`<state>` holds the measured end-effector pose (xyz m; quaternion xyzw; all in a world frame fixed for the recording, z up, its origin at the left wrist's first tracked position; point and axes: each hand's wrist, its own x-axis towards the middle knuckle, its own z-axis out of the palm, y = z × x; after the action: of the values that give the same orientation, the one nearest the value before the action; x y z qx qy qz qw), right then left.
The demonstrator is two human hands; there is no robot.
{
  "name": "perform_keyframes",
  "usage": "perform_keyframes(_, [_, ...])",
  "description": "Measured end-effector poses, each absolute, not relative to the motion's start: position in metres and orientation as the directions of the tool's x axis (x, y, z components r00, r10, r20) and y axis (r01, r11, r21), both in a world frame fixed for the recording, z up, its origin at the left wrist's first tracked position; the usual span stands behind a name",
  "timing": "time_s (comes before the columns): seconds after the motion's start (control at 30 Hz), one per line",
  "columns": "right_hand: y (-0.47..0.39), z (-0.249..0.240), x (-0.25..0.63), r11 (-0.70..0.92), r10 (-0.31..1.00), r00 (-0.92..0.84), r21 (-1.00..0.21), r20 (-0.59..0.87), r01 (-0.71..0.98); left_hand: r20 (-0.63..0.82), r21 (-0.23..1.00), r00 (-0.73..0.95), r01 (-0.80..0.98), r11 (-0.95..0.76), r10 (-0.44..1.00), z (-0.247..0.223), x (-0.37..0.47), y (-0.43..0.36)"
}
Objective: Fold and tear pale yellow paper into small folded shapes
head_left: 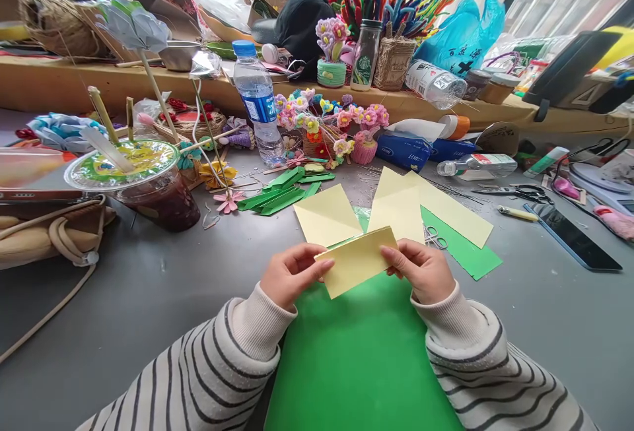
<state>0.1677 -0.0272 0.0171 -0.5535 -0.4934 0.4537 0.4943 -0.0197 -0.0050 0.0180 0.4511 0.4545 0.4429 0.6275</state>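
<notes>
Between my two hands is a folded piece of pale yellow paper [357, 263], tilted up to the right. My left hand [292, 274] pinches its left end, thumb in front. At the other end, the thumb and fingers of my right hand [421, 268] grip the upper right corner. Beneath lies a large green sheet [356, 358]. Just beyond the hands are loose yellow paper pieces, one at the left [327, 213] and a long one at the right [453, 210]. A green paper strip [473, 256] and small scissors [436, 238] lie beside them.
A drink cup [168, 193] stands at the left, with a water bottle [258, 107] farther back. Folded green strips [284, 193] lie near pipe-cleaner flowers [312, 121]. To the right are a phone [572, 236], a cutter knife [518, 213] and black-handled scissors [528, 192]. A crowded ledge [317, 94] runs behind.
</notes>
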Motion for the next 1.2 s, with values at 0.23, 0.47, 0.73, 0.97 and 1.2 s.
perform_keyframes(0.23, [-0.028, 0.021, 0.166, -0.014, 0.993, 0.12, -0.999, -0.01, 0.033, -0.105, 0.992, 0.206, -0.042, 0.116, 0.973, 0.014, -0.022, -0.007])
perform_keyframes(0.47, [-0.03, 0.02, 0.168, 0.005, 0.978, 0.204, -0.986, 0.039, 0.166, -0.156, 0.984, 0.214, -0.051, 0.17, 0.964, 0.015, -0.023, -0.006])
perform_keyframes(0.73, [-0.03, 0.017, 0.169, 0.017, 0.981, 0.189, -0.984, 0.051, 0.18, -0.117, 0.992, 0.208, 0.069, 0.105, 0.971, 0.012, -0.026, -0.004])
perform_keyframes(0.97, [-0.022, 0.013, 0.179, 0.08, 0.812, 0.58, -0.997, 0.064, -0.002, -0.226, 0.972, 0.15, -0.034, 0.234, 0.962, 0.021, -0.026, -0.003])
perform_keyframes(1.2, [-0.02, 0.019, 0.182, 0.197, 0.795, 0.607, -0.934, -0.026, -0.297, -0.306, 0.942, 0.202, -0.075, 0.327, 0.93, 0.022, -0.028, -0.003])
